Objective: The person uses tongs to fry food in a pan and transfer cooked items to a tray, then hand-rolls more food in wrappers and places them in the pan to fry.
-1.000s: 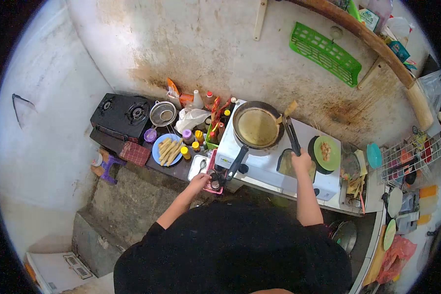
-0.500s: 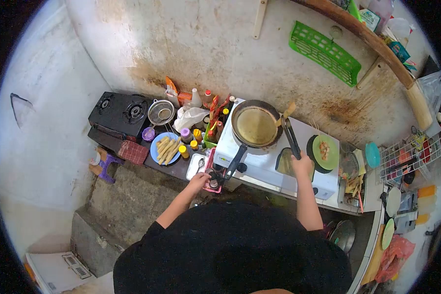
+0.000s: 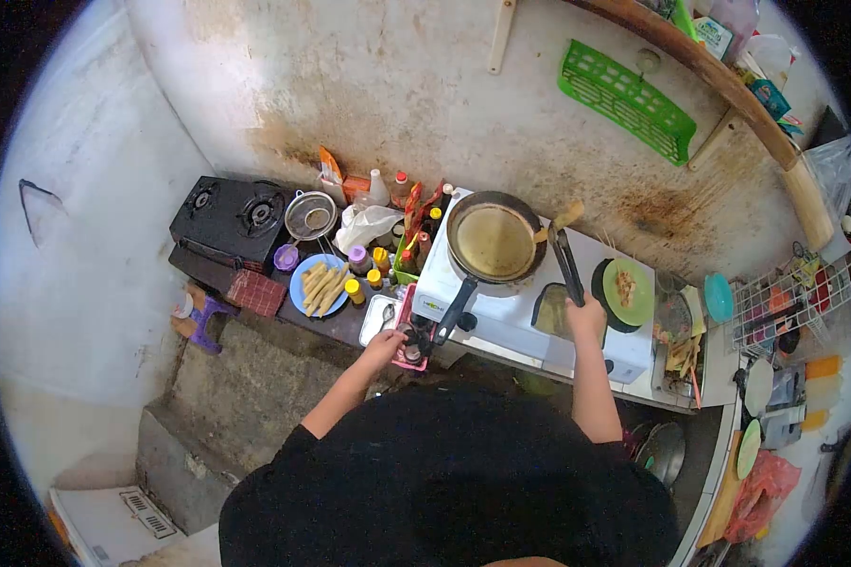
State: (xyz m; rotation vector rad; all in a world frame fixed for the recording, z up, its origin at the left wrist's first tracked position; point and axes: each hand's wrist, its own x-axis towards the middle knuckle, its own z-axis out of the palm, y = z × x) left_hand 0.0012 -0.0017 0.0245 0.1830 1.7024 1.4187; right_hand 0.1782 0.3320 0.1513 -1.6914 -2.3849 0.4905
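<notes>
My right hand [image 3: 586,319] is wrapped round the black handle of a pair of tongs [image 3: 567,269], whose tan ends [image 3: 564,219] lie just right of the frying pan [image 3: 494,238]. A shallow layer of yellowish liquid covers the bottom of the pan on the white stove [image 3: 515,326]. My left hand [image 3: 385,348] has its fingers bent at the pink basket [image 3: 408,307], against the dark-lidded jars [image 3: 411,352]; what they grip is hidden. Pale rolled snacks [image 3: 324,289] lie on a blue plate [image 3: 298,287] to the left. Beside the left hand rests a white tray [image 3: 372,331] with a spoon.
Right of the tongs, a green plate [image 3: 640,300] with food pieces sits on the stove. A black two-burner stove [image 3: 219,222], a strainer [image 3: 309,219] and several yellow-capped bottles [image 3: 354,291] stand left. A wire rack [image 3: 775,317] is at far right.
The tan ends of the tongs have come closer together and shifted slightly right. My right hand has moved a little to the right; my left hand stays by the basket.
</notes>
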